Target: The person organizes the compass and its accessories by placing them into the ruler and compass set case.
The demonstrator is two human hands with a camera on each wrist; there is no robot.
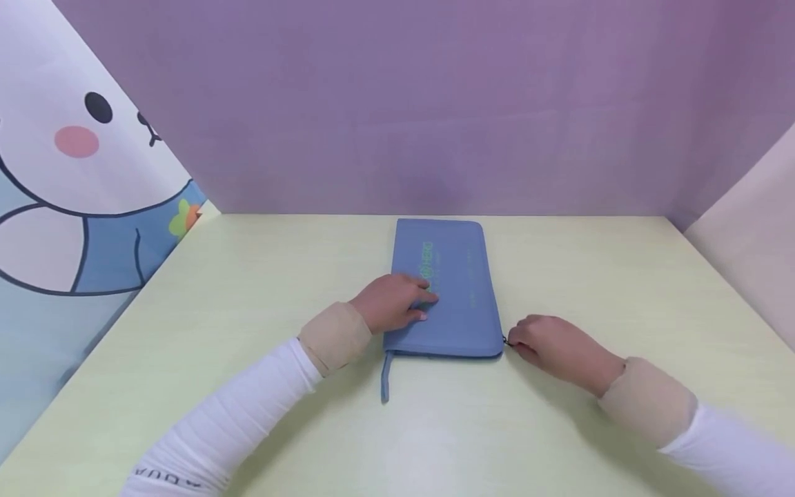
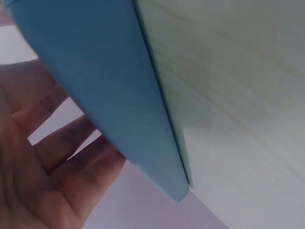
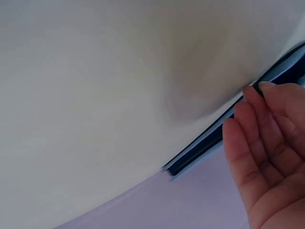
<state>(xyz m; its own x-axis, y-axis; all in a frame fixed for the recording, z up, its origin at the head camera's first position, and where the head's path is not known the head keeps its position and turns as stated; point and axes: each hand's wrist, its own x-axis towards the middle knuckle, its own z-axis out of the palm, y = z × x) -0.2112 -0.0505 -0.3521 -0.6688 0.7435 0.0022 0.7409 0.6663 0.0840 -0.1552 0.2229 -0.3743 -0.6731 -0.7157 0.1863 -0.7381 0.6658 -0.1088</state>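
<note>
A flat blue zip case [image 1: 450,276] with green lettering lies on the table, its long sides running away from me. My left hand [image 1: 393,302] rests on the left part of its top, fingers extended. In the left wrist view, the fingers [image 2: 90,152] of that hand reach over the blue edge of the case, and their tips are hidden. At the near right corner, my right hand [image 1: 549,345] pinches a small dark zipper pull [image 1: 507,342] between thumb and finger. In the right wrist view, a dark band [image 3: 198,150] runs between two blue edges along the case's side.
A blue strap loop [image 1: 385,378] hangs from the case's near left corner onto the pale table [image 1: 298,255]. A purple backdrop [image 1: 435,110] rises behind the table. On the left stands a panel with a cartoon figure [image 1: 93,179].
</note>
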